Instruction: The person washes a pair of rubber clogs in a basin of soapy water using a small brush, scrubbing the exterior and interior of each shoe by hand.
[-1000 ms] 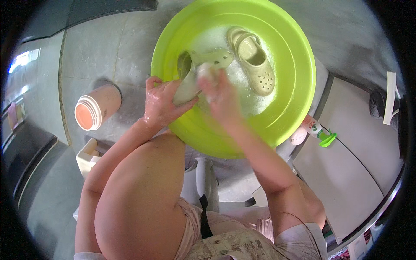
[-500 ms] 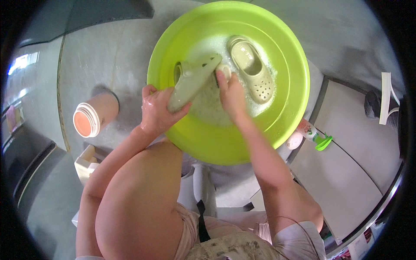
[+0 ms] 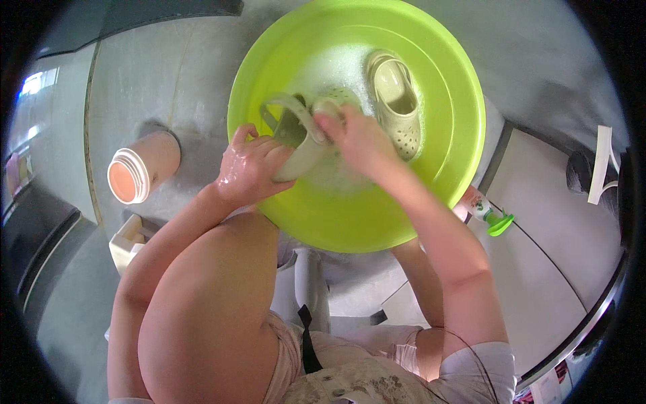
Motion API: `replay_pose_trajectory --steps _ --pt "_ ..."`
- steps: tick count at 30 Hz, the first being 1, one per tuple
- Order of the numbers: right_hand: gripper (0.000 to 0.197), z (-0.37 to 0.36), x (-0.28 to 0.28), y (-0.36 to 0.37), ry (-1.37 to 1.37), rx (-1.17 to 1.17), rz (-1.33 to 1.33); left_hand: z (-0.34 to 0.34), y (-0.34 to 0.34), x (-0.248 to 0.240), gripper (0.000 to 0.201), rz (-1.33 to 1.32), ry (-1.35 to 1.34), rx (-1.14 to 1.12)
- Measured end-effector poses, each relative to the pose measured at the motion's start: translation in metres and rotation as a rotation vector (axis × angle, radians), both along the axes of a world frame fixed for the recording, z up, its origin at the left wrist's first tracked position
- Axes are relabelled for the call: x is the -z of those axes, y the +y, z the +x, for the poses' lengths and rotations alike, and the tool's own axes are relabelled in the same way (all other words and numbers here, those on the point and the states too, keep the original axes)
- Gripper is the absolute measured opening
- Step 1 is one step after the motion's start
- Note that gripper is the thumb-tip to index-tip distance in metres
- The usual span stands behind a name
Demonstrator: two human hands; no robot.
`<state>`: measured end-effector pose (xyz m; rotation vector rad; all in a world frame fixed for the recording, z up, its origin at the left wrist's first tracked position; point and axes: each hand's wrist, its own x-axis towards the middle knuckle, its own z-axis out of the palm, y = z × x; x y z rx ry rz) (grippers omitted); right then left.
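Observation:
My left hand (image 3: 252, 168) grips a pale grey-green foam clog (image 3: 306, 156) by its side, over the near left part of a lime-green tub (image 3: 452, 101). The clog is tilted, its opening and heel strap toward the left. My right hand (image 3: 363, 145), slightly blurred, pinches a small whitish rounded object (image 3: 328, 106) against the clog's upper. Its underside is hidden, so its kind is unclear. A matching clog (image 3: 405, 128) lies in the soapy water on the right, opening up, with its holed toe toward me. White suds (image 3: 343, 60) float around both.
A pink cylindrical container (image 3: 151, 165) lies left of the tub, its mouth toward me. Nearer stands a cream plastic piece (image 3: 126, 242). On the right, a bottle with a green top (image 3: 499, 222) lies beside pale panels (image 3: 531, 269). My knees flank the tub's near side.
The held clog has turned, so its opening and strap now show more. My right hand has moved slightly left along it with the whitish object. The view has shifted a little.

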<state>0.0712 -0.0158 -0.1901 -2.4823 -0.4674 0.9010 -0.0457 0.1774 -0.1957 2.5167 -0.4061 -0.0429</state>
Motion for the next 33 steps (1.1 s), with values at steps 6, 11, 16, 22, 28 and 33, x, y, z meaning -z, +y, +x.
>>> replay_pose_trajectory --steps 6,11,16,22,28,33 --pt "0.067 -0.006 -0.001 0.004 0.096 0.097 -0.074 0.005 0.007 0.006 0.037 0.007 -0.013 0.030" --pt "0.065 0.014 0.012 -0.010 0.141 0.175 -0.197 0.009 0.000 0.006 0.038 -0.025 -0.026 0.050" --pt "0.068 -0.010 0.016 -0.010 0.119 0.243 -0.100 0.005 0.002 0.007 0.041 0.004 -0.027 0.065" --pt "0.068 -0.028 0.029 -0.007 0.126 0.286 -0.103 0.004 0.003 0.009 0.039 0.006 -0.005 0.098" --pt "0.061 0.002 0.077 -0.040 -0.065 0.636 0.068 0.006 0.002 0.005 0.032 -0.032 -0.071 0.047" --pt "0.057 0.001 0.085 -0.023 0.327 1.173 0.776 0.004 0.005 0.007 0.032 -0.024 -0.194 0.088"
